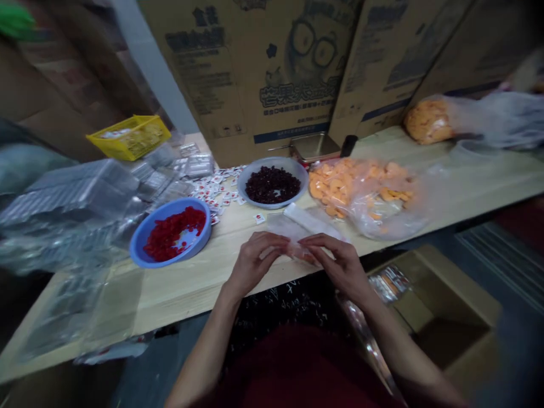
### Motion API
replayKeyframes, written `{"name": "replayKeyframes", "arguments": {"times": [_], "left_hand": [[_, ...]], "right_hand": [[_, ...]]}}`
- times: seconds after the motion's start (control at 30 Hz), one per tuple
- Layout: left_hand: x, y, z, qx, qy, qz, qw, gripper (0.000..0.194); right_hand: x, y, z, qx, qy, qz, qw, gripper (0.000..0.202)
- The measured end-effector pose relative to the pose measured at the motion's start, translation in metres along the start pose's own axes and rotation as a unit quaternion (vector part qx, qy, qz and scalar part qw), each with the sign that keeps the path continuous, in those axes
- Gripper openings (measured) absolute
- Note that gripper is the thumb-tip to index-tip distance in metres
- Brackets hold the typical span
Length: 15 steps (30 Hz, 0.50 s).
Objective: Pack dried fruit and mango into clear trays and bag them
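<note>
Both hands meet at the table's front edge over a small clear plastic bag (304, 253). My left hand (258, 258) pinches the bag's left side between thumb and fingers. On its right side my right hand (338, 262) pinches the plastic too. Something reddish-orange shows inside the bag, too blurred to make out. Just behind the hands lies a stack of clear bags with a white strip (312, 220). A blue bowl of red pieces (175, 233) stands to the left, and a pale bowl of dark red pieces (272, 184) stands behind.
Orange pieces in an open plastic bag (340, 181) lie right of centre. Small printed packets (212, 190), clear trays (80, 187) and a yellow basket (131, 139) are at left. Cardboard boxes (255, 73) stand behind; an open carton (446, 300) sits low at right.
</note>
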<state>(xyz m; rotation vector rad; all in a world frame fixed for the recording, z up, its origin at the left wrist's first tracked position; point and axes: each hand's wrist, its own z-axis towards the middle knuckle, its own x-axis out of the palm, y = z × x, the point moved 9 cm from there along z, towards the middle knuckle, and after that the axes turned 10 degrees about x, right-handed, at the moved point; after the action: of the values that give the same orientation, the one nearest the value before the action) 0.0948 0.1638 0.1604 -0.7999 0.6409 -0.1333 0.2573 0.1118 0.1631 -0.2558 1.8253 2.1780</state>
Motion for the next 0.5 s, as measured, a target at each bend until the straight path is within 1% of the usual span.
{"name": "replayKeyframes", "arguments": {"times": [0.03, 0.1, 0.13, 0.17, 0.2, 0.27, 0.3, 0.33, 0.37, 0.4, 0.43, 0.47, 0.5], "left_hand": [[0.006, -0.006, 0.006, 0.009, -0.003, -0.011, 1.0, 0.015], [0.022, -0.019, 0.015, 0.032, -0.007, -0.031, 0.999, 0.014], [0.033, -0.027, 0.018, 0.044, -0.002, -0.04, 0.998, 0.014], [0.045, -0.035, 0.021, 0.056, 0.009, -0.048, 0.997, 0.015], [0.057, -0.042, 0.023, 0.066, 0.024, -0.055, 0.996, 0.016], [0.081, -0.054, 0.024, 0.068, 0.064, -0.063, 0.994, 0.022], [0.09, -0.056, 0.024, 0.057, 0.077, -0.062, 0.993, 0.033], [0.094, -0.055, 0.024, 0.036, 0.081, -0.057, 0.994, 0.045], [0.096, -0.051, 0.023, 0.009, 0.073, -0.05, 0.996, 0.055], [0.094, -0.045, 0.021, -0.022, 0.057, -0.047, 0.997, 0.06], [0.09, -0.038, 0.018, -0.052, 0.034, -0.049, 0.997, 0.059], [0.086, -0.031, 0.014, -0.078, 0.01, -0.056, 0.995, 0.053], [0.082, -0.023, 0.009, -0.102, -0.01, -0.068, 0.992, 0.048]], "right_hand": [[-0.005, 0.005, -0.007, 0.001, 0.012, -0.019, 1.0, 0.026], [-0.015, 0.016, -0.023, 0.0, 0.026, -0.079, 0.997, 0.045], [-0.022, 0.019, -0.031, 0.003, 0.022, -0.116, 0.993, 0.048], [-0.03, 0.021, -0.04, 0.01, 0.012, -0.153, 0.988, 0.044], [-0.039, 0.019, -0.049, 0.026, -0.002, -0.185, 0.982, 0.036], [-0.064, 0.01, -0.071, 0.066, -0.035, -0.224, 0.972, 0.025], [-0.081, 0.003, -0.085, 0.088, -0.059, -0.233, 0.967, 0.023], [-0.1, -0.005, -0.101, 0.11, -0.091, -0.237, 0.961, 0.021], [-0.123, -0.016, -0.119, 0.132, -0.129, -0.242, 0.953, 0.02], [-0.148, -0.028, -0.139, 0.153, -0.171, -0.25, 0.941, 0.021], [-0.172, -0.043, -0.159, 0.175, -0.209, -0.265, 0.925, 0.023], [-0.195, -0.061, -0.178, 0.199, -0.238, -0.287, 0.906, 0.026], [-0.214, -0.082, -0.195, 0.227, -0.252, -0.318, 0.885, 0.028]]}}
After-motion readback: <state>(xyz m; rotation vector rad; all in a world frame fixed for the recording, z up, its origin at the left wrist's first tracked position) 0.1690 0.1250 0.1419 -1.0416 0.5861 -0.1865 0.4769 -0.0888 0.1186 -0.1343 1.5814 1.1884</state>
